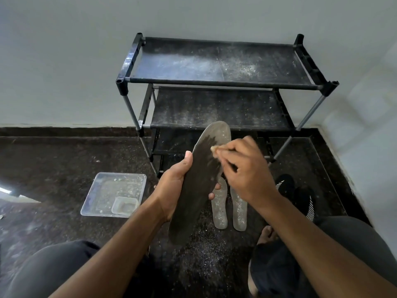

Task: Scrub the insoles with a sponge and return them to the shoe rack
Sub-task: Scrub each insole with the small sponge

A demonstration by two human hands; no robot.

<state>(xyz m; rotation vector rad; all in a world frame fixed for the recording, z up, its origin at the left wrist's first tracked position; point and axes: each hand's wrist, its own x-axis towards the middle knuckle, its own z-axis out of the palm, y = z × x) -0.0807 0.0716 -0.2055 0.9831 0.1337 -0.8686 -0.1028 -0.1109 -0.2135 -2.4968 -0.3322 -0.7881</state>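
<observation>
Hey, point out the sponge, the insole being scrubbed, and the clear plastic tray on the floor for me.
sponge point(214, 149): head view, on the tan corner poking out of the right hand's fingers.
insole being scrubbed point(198, 186): head view, on its dark wet middle.
clear plastic tray point(101, 191): head view, on its bare left floor.

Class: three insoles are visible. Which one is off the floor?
The dark insole, gripped by the left hand; the two pale insoles lie side by side on the floor.

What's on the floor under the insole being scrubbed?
Two pale speckled insoles lie side by side on the dark floor, their upper ends covered by the held insole and right hand.
</observation>
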